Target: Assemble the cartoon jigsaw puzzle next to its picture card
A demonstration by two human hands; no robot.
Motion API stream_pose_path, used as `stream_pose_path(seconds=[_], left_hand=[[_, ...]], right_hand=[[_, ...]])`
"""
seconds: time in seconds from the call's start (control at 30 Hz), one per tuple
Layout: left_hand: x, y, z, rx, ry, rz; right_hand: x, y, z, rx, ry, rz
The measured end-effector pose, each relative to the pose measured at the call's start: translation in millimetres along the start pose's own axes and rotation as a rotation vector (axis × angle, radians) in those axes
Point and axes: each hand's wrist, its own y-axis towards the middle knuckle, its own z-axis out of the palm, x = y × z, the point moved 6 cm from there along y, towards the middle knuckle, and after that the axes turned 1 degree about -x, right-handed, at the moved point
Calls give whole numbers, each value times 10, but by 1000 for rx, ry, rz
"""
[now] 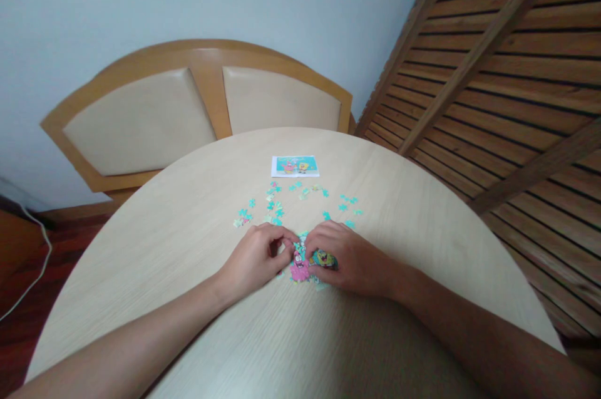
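Note:
A partly joined jigsaw puzzle (pixel 299 269) lies flat near the middle of the table, showing a pink cartoon figure and a yellow one. At its upper left edge, the thumb and forefinger of my left hand (pixel 263 253) are bent together in a pinch. My right hand (pixel 350 256) arches over the right side, its fingers curled and touching the puzzle around the yellow figure. Both hands cover parts of the picture, and any single piece between the fingertips is too small to make out.
Loose turquoise puzzle pieces (pixel 276 213) lie scattered beyond my hands, with more at the left (pixel 244 216) and right (pixel 345 202). A reference picture card (pixel 295 166) lies farther back on the round table (pixel 197 198). Behind it stands a padded bench (pixel 282 97); wooden slats (pixel 493 79) rise at right.

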Motion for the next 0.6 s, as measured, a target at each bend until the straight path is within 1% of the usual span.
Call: stream_pose_path(seconds=[0.27, 0.6], left_hand=[[11, -4, 6, 3, 32, 16], [-22, 9, -21, 33, 137, 50]], right_hand=[[2, -6, -5, -11, 11, -4], [-19, -22, 11, -18, -17, -14]])
